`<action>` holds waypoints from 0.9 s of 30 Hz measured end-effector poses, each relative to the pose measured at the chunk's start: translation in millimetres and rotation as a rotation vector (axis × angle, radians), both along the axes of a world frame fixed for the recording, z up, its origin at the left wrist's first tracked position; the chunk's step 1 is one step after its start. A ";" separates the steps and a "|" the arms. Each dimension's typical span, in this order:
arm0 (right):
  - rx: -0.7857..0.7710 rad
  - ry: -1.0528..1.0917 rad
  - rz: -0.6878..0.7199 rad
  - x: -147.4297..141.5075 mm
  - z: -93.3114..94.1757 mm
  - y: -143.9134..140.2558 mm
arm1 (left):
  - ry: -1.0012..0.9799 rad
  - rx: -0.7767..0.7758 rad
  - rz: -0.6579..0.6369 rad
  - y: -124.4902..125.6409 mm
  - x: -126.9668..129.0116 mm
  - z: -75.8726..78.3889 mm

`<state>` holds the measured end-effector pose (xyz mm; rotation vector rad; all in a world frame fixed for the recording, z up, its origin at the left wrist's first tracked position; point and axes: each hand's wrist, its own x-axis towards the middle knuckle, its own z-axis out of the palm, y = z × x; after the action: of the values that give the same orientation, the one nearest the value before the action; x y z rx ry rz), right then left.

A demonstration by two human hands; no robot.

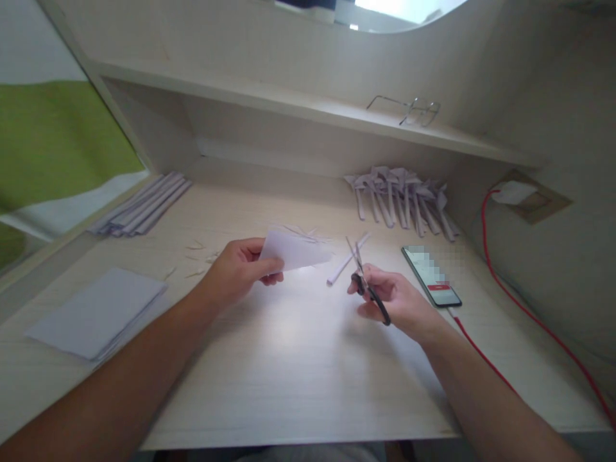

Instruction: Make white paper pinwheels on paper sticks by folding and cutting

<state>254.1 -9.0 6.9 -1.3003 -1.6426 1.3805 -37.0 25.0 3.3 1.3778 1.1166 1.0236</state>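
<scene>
Above the desk's point(298, 359) middle, seen from the head camera, the left hand point(235, 269) pinches a folded paper piece point(296, 250), while the right hand point(394, 301) grips scissors point(366, 282), blades slightly parted beside it. Cutting seems underway; the next snip needs the blades aligned on the paper's edge.

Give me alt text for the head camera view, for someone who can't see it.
Over a pale wooden desk, the left hand holds a folded white paper sheet while the right hand holds black-handled scissors, blades open. Nearby lie a stack of white paper, folded paper pieces, a smartphone on a red cable, and wire-rimmed glasses on the shelf.
</scene>
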 end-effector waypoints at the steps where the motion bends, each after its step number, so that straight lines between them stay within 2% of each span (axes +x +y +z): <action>1: -0.008 -0.012 -0.013 -0.1 0.4 -0.3 | 0.016 0.018 -0.002 0.0 -1.4 0.1; 5: -0.128 0.020 -0.088 -2.7 -3.4 -0.4 | 0.031 0.071 -0.011 1.6 -8.2 -3.9; 8: -0.165 -0.007 -0.083 -5.6 -6.7 -1.7 | 0.005 0.069 -0.029 2.8 -11.5 -7.5; 14: -0.107 -0.088 0.002 -13.1 -8.3 -7.4 | -0.042 0.068 -0.041 0.9 -8.4 -5.2; 18: -0.114 -0.030 0.009 -14.0 -11.1 -7.8 | -0.044 0.041 -0.056 1.0 -8.3 -0.6; 21: -0.110 -0.027 0.047 -12.6 -13.9 -7.0 | -0.010 0.011 -0.045 2.5 -12.2 1.0; 27: -0.069 -0.120 0.012 -12.2 -16.8 -6.8 | 0.132 0.013 -0.030 4.0 -17.7 2.5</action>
<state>242.0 -15.9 -10.0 -1.4405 -1.6973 1.4014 -54.7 29.0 5.7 1.4860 1.1832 0.9309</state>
